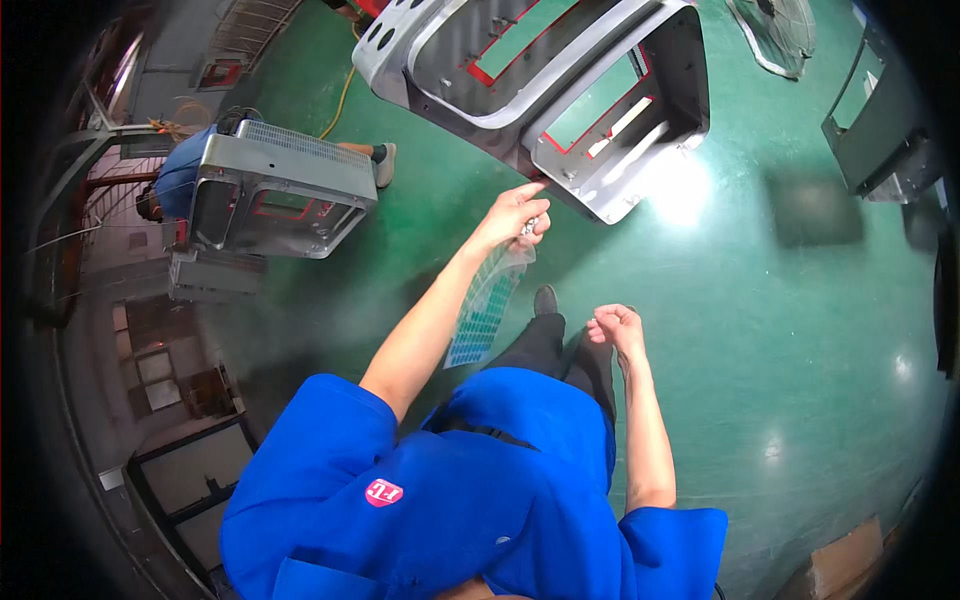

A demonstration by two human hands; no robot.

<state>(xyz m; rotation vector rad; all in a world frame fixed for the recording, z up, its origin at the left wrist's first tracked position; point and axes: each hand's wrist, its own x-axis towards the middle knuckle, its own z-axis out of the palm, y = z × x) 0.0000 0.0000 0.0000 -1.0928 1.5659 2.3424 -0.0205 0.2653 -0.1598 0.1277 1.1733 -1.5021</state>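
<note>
A large grey sheet-metal housing (470,110) with big rounded openings and red-edged cut-outs stands in front of me at the top. At its lower edge is my left hand (515,218), closed, with the forefinger stretched against the metal. From this hand hangs a clear sheet of blue-green stickers (485,315). Small shiny silver pieces show between its curled fingers, too small to name. My right hand (615,328) is held in front of my right leg, away from the housing. Its fingertips are pinched together; whatever they hold is too small to make out.
At the left a person in blue (180,180) bends behind another metal housing (285,195). A yellow cable (342,105) crosses the green floor (740,370). A fan (785,30) and a dark metal panel (870,130) stand at the far right. Cardboard (845,560) lies at the lower right.
</note>
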